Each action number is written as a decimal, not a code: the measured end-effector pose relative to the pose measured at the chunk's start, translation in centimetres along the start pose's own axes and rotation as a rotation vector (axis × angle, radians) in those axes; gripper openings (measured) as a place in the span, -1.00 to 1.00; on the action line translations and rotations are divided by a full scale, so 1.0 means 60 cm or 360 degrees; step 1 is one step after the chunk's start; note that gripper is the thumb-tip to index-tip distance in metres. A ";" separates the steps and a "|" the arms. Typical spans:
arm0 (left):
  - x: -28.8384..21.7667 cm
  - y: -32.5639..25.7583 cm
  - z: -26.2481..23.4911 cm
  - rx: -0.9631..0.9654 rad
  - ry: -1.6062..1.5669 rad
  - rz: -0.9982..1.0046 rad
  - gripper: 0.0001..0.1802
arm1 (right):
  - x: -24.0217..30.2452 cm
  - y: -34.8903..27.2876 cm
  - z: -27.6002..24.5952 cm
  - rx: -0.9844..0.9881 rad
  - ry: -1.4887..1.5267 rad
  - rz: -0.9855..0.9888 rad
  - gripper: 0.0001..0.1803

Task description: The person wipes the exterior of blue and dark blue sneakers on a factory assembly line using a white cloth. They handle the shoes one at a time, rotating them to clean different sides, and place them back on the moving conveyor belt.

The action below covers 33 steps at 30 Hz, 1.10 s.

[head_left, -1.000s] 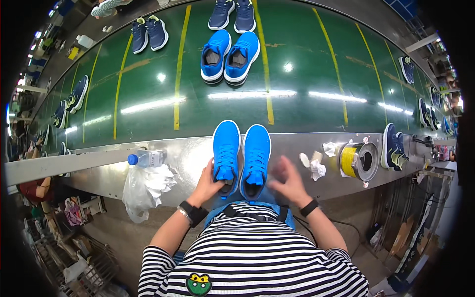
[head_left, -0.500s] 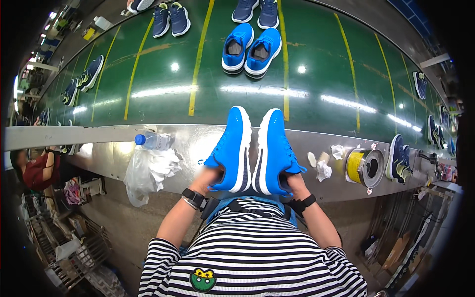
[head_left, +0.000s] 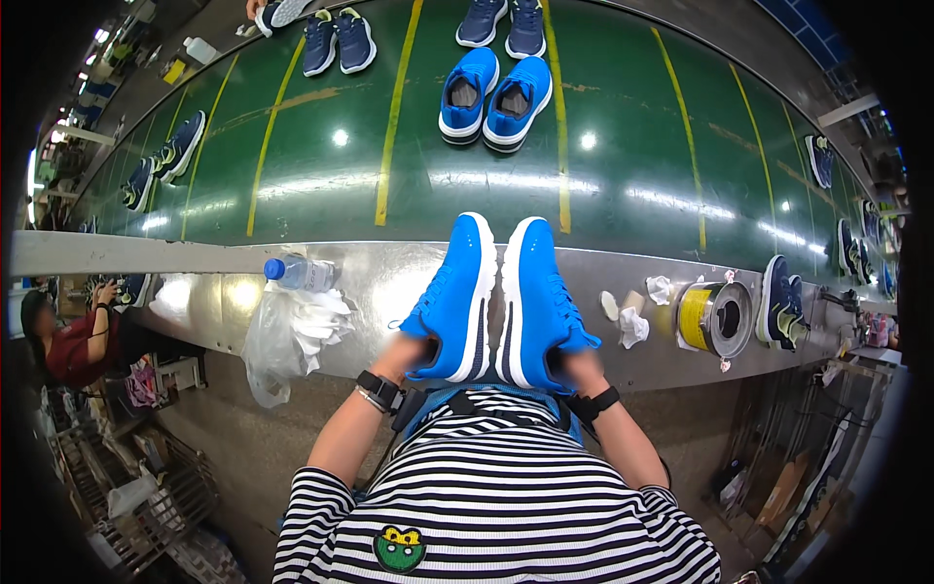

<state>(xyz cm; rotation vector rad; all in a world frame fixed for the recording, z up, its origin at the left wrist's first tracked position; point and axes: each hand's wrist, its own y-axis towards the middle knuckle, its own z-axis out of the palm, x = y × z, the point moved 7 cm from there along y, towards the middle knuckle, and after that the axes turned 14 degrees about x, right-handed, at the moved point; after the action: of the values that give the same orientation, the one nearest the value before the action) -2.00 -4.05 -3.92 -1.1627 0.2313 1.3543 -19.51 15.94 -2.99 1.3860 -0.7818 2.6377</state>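
I hold a pair of bright blue sneakers with white soles close to my chest, soles turned inward toward each other. My left hand [head_left: 402, 352] grips the left blue sneaker [head_left: 457, 302] at its heel end. My right hand [head_left: 569, 365] grips the right blue sneaker [head_left: 538, 297] the same way. Both hands are mostly hidden under the shoes. They hover over the metal ledge [head_left: 379, 282] at the near side of a green conveyor belt [head_left: 321, 156].
Another blue pair [head_left: 494, 95] and dark navy pairs [head_left: 338, 41] lie on the belt. On the ledge are a water bottle [head_left: 297, 273], a plastic bag [head_left: 282, 336], a yellow tape roll [head_left: 708, 318] and a navy shoe [head_left: 778, 302]. A seated person [head_left: 78, 341] is at left.
I lifted the blue pair off the ledge and brought it up toward me, tilting the shoes onto their sides; my hands moved under the heels.
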 end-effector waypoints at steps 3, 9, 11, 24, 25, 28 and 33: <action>-0.014 -0.002 0.011 -0.0013 -0.0024 0.0022 -0.60 | 0.004 -0.002 0.001 -0.0014 -0.0038 0.0003 -0.63; -0.028 -0.011 -0.003 0.0059 0.0156 0.0105 -0.57 | 0.037 -0.004 0.004 -0.0032 -0.0352 -0.0200 -0.70; -0.036 -0.016 -0.006 0.0095 0.0344 0.0071 -0.53 | 0.051 -0.006 0.008 0.0013 -0.0548 -0.0266 -0.57; -0.170 -0.079 0.045 -0.0378 0.1799 0.0642 -0.12 | 0.147 -0.033 0.049 -0.0358 -0.1603 -0.0469 -0.18; -0.171 -0.081 0.047 -0.0414 0.1837 0.0642 -0.10 | 0.150 -0.035 0.053 -0.0389 -0.1631 -0.0456 -0.18; -0.166 -0.082 0.066 -0.0557 0.2094 0.0598 -0.08 | 0.152 -0.033 0.066 -0.0556 -0.1907 -0.0361 -0.19; -0.128 -0.044 0.087 -0.0233 0.1878 0.0349 -0.09 | 0.148 0.001 0.111 -0.0416 -0.2114 -0.0265 -0.14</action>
<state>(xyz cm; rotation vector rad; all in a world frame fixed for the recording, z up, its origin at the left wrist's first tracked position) -4.46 -4.43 5.43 -1.9994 1.1324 0.7093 -19.73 11.27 7.07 2.8185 -0.9005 1.1247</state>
